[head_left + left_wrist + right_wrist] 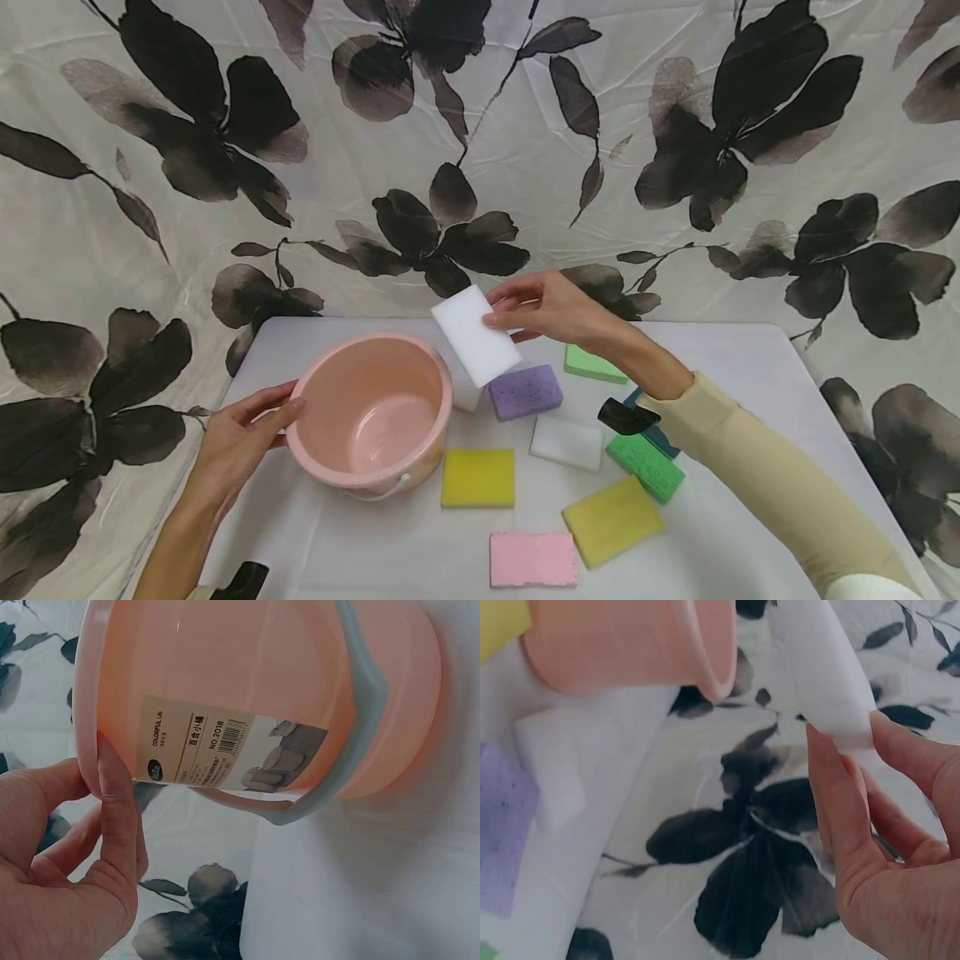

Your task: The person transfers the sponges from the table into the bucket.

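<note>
In the head view my left hand (238, 439) pinches the rim of a pink plastic bucket (300, 433) at its left side. The left wrist view shows thumb and fingers on either side of that rim, near a label (199, 742) and a grey handle (367, 697). My right hand (543, 308) holds a white sponge (477, 336) by one end, raised just right of the bucket. In the right wrist view the thumb and fingers pinch the sponge's lower end. Inside the bucket only bare pink wall and bottom show.
On the white table (360, 558), right of the bucket, lie a purple sponge (526, 392), white sponges (566, 442), yellow sponges (478, 478), a pink sponge (533, 559) and green sponges (647, 467). A blue one (662, 439) is partly hidden by the right wrist's camera. Flowered cloth (480, 125) hangs behind.
</note>
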`<act>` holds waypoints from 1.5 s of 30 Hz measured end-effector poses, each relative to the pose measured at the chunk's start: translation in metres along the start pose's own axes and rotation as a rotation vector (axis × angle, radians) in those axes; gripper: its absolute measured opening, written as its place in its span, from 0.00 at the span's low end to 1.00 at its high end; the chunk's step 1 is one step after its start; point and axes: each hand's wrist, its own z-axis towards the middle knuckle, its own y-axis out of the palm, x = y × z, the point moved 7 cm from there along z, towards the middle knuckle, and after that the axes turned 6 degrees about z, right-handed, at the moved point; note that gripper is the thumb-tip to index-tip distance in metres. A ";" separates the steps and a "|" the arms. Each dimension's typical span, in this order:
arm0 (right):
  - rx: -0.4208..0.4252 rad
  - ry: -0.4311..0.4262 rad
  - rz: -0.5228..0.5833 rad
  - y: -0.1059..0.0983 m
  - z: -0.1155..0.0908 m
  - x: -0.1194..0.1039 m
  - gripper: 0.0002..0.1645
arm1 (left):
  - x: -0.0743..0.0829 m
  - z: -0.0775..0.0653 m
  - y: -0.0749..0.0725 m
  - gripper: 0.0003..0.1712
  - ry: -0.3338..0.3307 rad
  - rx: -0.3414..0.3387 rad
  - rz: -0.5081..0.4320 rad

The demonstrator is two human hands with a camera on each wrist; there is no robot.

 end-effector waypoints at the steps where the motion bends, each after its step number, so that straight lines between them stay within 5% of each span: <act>1: -0.012 0.000 0.000 0.005 0.002 -0.001 0.22 | -0.001 0.000 -0.001 0.37 -0.002 0.002 -0.002; 18: -0.181 -0.015 -0.037 0.078 0.035 -0.004 0.17 | 0.001 -0.001 -0.001 0.36 0.016 0.011 -0.012; 37: -0.265 -0.124 -0.367 0.141 0.055 0.016 0.13 | 0.000 -0.002 -0.001 0.37 -0.079 0.045 -0.013; 45: -0.334 -0.237 -0.460 0.171 0.054 0.017 0.09 | 0.001 -0.003 -0.001 0.37 -0.096 0.041 -0.009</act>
